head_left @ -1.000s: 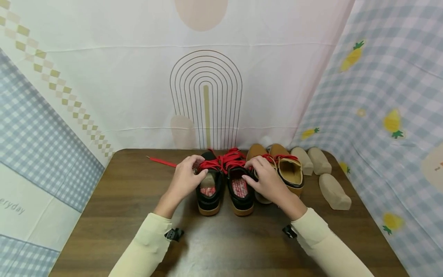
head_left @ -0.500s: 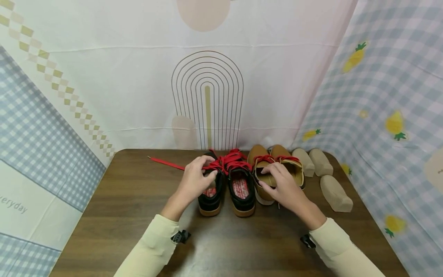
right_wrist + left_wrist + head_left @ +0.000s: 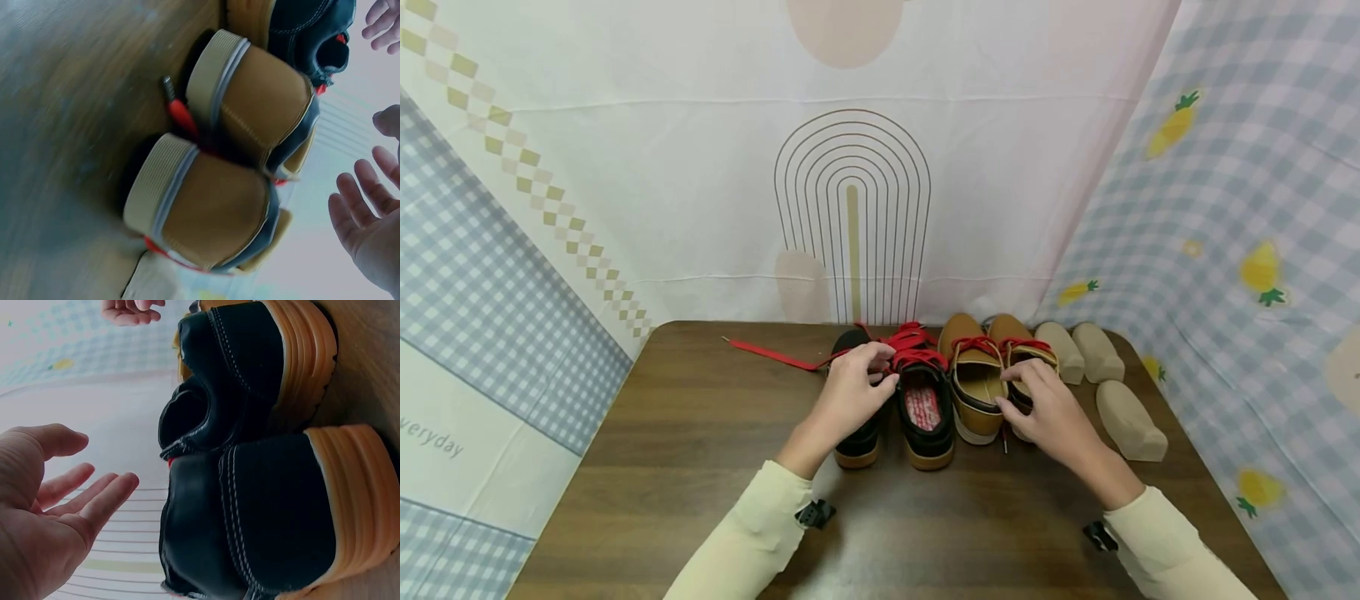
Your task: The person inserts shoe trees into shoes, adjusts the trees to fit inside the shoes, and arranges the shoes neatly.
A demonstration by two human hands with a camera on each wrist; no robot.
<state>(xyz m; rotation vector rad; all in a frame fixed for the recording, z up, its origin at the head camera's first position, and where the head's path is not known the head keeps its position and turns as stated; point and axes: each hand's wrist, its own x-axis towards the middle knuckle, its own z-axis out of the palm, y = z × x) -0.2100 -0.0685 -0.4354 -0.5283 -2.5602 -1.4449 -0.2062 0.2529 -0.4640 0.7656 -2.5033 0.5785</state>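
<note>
My left hand [image 3: 852,390] hovers over the left black shoe [image 3: 857,450], its fingers loosely bent and holding nothing; it hides most of that shoe. In the left wrist view the hand stands apart from the black heels. The right black shoe [image 3: 928,433], with red laces [image 3: 917,358] and a red-and-white insole, sits beside it. Above the right tan shoe [image 3: 1004,327] is my right hand [image 3: 1051,412], relaxed, with nothing in its fingers. The left tan shoe [image 3: 976,417] stands between, opening showing. In the right wrist view the hand is clear of both tan heels.
Several beige foot-shaped shoe forms [image 3: 1131,421] lie at the right end of the wooden table [image 3: 700,467]. One loose red lace end [image 3: 767,354] stretches left from the left black shoe. A printed cloth [image 3: 715,208] hangs along the table's back edge.
Both hands have moved right: the left further over the left black shoe, the right from the right black shoe, past the left tan shoe, to the right tan one. The shoes stay put.
</note>
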